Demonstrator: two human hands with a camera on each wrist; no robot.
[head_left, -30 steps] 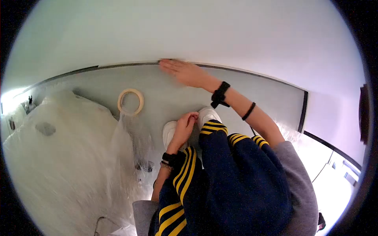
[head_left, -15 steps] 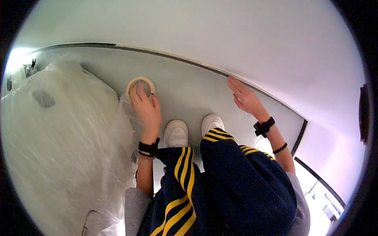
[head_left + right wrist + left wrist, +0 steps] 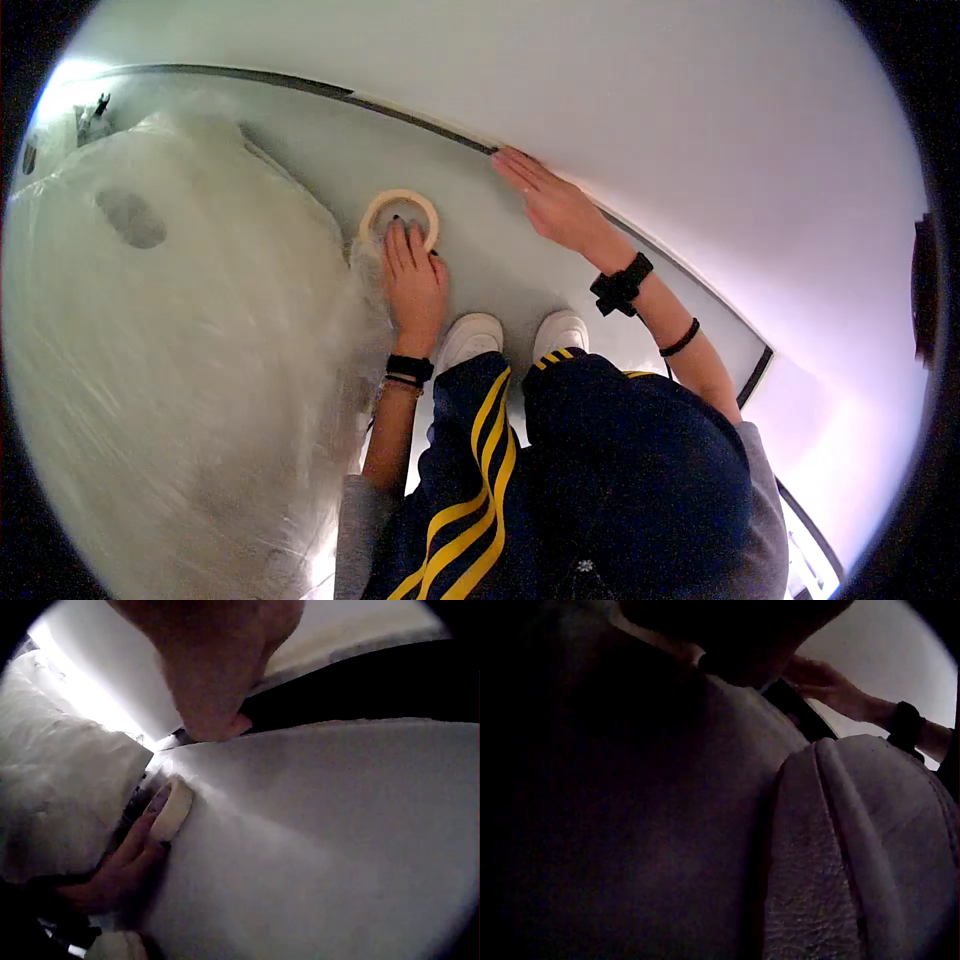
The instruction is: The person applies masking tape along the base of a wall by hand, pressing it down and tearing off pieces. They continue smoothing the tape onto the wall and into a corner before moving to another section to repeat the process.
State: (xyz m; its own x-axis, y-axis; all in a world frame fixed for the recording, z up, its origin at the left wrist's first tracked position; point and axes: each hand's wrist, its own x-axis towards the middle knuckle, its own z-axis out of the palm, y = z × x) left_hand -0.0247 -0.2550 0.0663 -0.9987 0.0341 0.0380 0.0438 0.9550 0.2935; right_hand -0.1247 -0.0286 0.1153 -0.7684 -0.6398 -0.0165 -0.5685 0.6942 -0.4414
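At your far left, clear plastic sheeting (image 3: pixel 200 330) lies over a bulky shape. Just beside it, the roll of tape (image 3: pixel 401 197) is on the grey floor (image 3: pixel 470 240). Your left hand (image 3: pixel 415 292) has its grip on the near rim: your fingers reach into the hole, and your thumb is at the outer edge, pinching the ring between them. Your white shoes (image 3: pixel 473 337) are planted just right of that hand, below your navy trousers (image 3: pixel 640 450) with yellow stripes. Your right hand (image 3: pixel 562 212) has its grip unclosed, fingers straight and pressed together, tips touching the dark strip (image 3: pixel 430 124) where the floor meets the white wall (image 3: pixel 660 110).
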